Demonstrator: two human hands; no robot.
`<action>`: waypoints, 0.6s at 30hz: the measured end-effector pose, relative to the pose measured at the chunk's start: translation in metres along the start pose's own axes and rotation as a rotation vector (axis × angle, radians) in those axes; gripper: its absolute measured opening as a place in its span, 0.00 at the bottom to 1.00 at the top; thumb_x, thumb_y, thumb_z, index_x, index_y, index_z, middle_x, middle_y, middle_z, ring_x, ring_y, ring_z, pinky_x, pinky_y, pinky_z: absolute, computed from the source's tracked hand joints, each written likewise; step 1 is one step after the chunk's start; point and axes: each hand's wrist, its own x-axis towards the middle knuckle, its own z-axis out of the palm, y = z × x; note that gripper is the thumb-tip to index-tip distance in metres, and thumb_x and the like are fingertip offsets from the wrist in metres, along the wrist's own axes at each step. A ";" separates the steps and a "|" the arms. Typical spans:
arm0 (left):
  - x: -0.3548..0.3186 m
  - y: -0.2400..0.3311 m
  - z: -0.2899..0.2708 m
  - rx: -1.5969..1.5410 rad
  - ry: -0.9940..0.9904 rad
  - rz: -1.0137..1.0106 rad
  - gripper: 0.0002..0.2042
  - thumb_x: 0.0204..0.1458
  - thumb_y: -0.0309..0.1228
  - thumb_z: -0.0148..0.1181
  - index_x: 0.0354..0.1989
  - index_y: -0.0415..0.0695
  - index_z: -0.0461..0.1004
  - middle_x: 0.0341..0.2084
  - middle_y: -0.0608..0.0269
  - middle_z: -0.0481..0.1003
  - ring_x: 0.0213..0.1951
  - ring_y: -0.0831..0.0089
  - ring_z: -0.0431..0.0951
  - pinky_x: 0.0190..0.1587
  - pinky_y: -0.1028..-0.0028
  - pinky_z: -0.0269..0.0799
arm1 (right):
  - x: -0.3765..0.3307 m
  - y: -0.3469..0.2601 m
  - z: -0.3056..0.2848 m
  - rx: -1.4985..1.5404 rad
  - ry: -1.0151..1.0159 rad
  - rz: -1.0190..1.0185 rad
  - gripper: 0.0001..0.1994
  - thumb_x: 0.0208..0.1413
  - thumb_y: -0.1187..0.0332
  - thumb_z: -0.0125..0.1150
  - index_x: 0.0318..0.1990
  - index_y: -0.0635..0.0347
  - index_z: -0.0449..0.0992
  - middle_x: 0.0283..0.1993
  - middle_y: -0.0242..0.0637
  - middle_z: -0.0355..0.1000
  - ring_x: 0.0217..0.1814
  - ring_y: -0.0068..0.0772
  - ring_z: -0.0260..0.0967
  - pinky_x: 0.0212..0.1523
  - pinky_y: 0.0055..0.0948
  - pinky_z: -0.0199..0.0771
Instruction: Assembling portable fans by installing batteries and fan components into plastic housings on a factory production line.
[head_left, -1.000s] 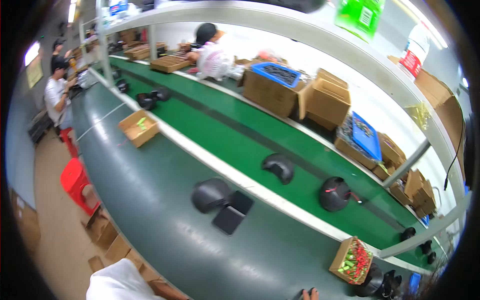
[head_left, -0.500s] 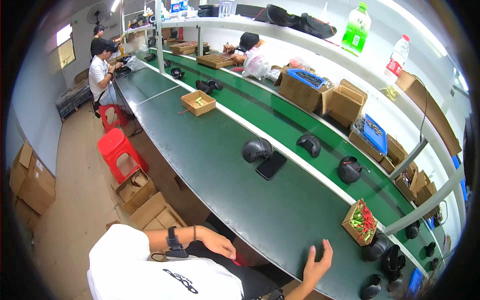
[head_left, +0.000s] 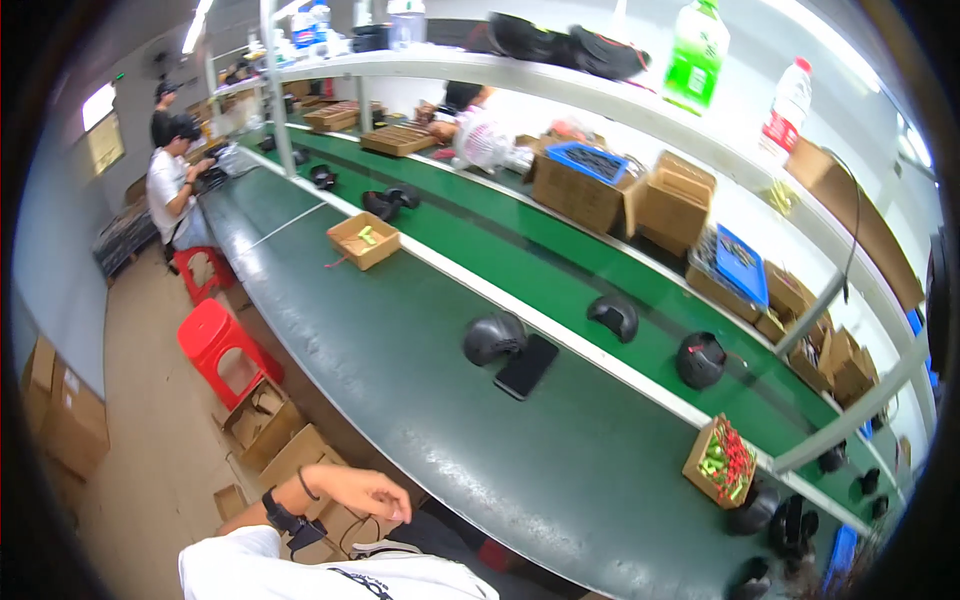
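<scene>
My left hand (head_left: 365, 492) is over the near edge of the green worktable (head_left: 400, 400), above my lap. It holds nothing, its fingers loosely bent and apart. A dark strap with a small box is on that wrist. My right hand is out of the picture. Farther in on the table, a rounded black shell (head_left: 492, 341) sits against a black phone (head_left: 527, 367). To the right is a small cardboard box (head_left: 702, 478) filled with green pieces and red-ended wires (head_left: 738, 452). Several black shells (head_left: 755, 512) lie beside it.
A green conveyor belt (head_left: 480, 255) runs behind the table, carrying more black shells (head_left: 702, 360). An open cardboard box (head_left: 365, 245) with a few light-green pieces stands farther left. Red stools (head_left: 225, 350) and cartons (head_left: 265, 425) line the floor at left. Other people sit farther along.
My left hand has moved left and away from my body's middle. My right hand, open over the table before, has left the picture. The view has shifted slightly.
</scene>
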 end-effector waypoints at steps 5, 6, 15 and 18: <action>0.051 0.219 -0.073 0.485 0.050 0.499 0.11 0.70 0.31 0.62 0.52 0.37 0.80 0.46 0.56 0.84 0.48 0.69 0.83 0.51 0.68 0.80 | 0.017 0.018 0.038 -0.111 -0.125 -0.027 0.29 0.62 0.60 0.72 0.65 0.69 0.73 0.56 0.57 0.78 0.55 0.58 0.78 0.61 0.51 0.77; 0.078 0.236 -0.091 0.542 0.106 0.606 0.12 0.70 0.33 0.62 0.54 0.38 0.80 0.47 0.56 0.83 0.48 0.69 0.83 0.50 0.68 0.80 | 0.033 0.019 0.047 -0.132 -0.171 -0.060 0.29 0.62 0.60 0.72 0.65 0.69 0.73 0.56 0.57 0.78 0.55 0.58 0.78 0.61 0.50 0.77; 0.445 0.251 -0.182 1.085 0.434 0.385 0.45 0.37 0.41 0.81 0.68 0.46 0.70 0.65 0.39 0.69 0.65 0.34 0.70 0.61 0.41 0.73 | 0.215 -0.044 0.159 -0.385 -0.677 -0.546 0.26 0.62 0.63 0.71 0.64 0.67 0.74 0.54 0.55 0.79 0.54 0.52 0.79 0.60 0.48 0.78; 0.484 0.224 -0.188 1.551 0.531 0.448 0.50 0.30 0.48 0.85 0.69 0.56 0.72 0.70 0.42 0.64 0.68 0.28 0.62 0.60 0.27 0.66 | 0.233 -0.049 0.175 -0.457 -0.745 -0.544 0.25 0.61 0.64 0.71 0.63 0.66 0.75 0.54 0.54 0.80 0.54 0.50 0.80 0.60 0.47 0.79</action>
